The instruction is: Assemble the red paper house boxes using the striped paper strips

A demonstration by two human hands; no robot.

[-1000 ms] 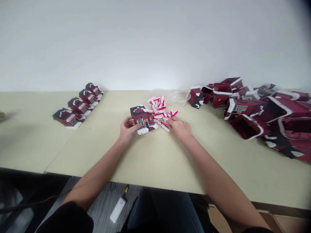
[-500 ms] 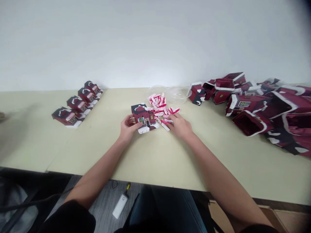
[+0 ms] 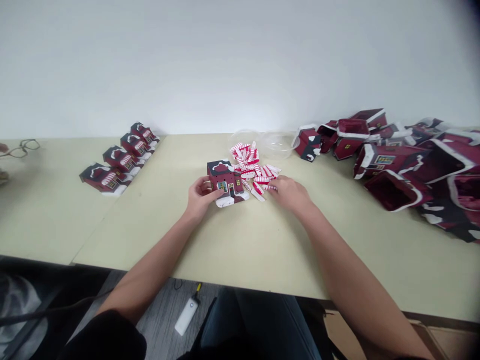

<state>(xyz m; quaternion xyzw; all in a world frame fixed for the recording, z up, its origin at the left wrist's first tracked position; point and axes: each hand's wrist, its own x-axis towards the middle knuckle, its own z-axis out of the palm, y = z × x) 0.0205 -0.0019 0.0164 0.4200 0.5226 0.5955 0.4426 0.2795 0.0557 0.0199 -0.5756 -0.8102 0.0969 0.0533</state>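
My left hand (image 3: 200, 199) is closed on the left side of a small dark red house (image 3: 225, 181) with a snowy roof and yellow windows, tilted back on the table. Just right of it lies a pile of red-and-white striped pieces (image 3: 247, 167). At the pile's right edge, my right hand (image 3: 289, 192) has its fingers pinched together at one striped piece (image 3: 270, 187). The fingertips partly hide that piece.
Several finished-looking houses with striped awnings (image 3: 120, 159) stand in a row at the left. Clear round plastic containers (image 3: 277, 145) sit behind the pile. Many red houses (image 3: 393, 160) are heaped at the right. Glasses (image 3: 24, 148) show at the far left.
My right hand has shifted slightly right along the pile, to another striped piece. My left hand still holds the house. Glasses have come into view at the far left.
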